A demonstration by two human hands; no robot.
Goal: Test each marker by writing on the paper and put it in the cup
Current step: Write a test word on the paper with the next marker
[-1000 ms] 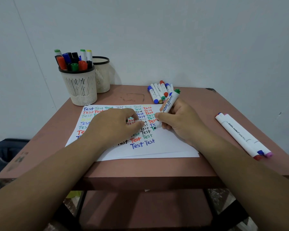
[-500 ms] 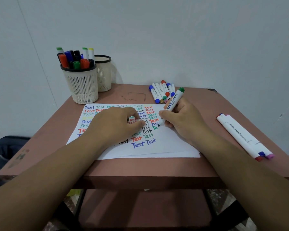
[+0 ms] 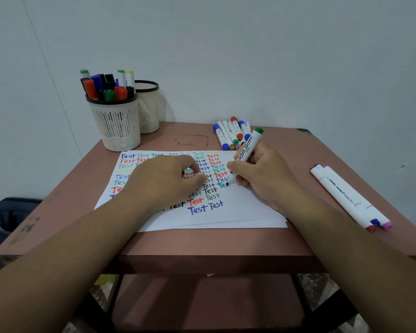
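Note:
A white paper [image 3: 245,212] covered with rows of coloured "Test" words lies on the table. My right hand [image 3: 262,174] grips a green whiteboard marker [image 3: 247,146], its tip down on the paper beside a green "Te". My left hand [image 3: 163,181] rests on the paper with fingers curled; a small dark piece, apparently the marker's cap, shows between thumb and forefinger. A white slotted cup [image 3: 117,123] at the back left holds several markers. Behind it stands a second cup [image 3: 149,109].
Several capped markers [image 3: 231,134] lie in a bunch at the back of the brown table [image 3: 202,241]. Three long white markers [image 3: 346,195] lie near the right edge. A dark bag [image 3: 7,217] sits on the floor to the left. A wall stands close behind.
My right hand has moved the marker tip in small strokes over the paper, and green letters have appeared by the tip. My left hand has stayed put.

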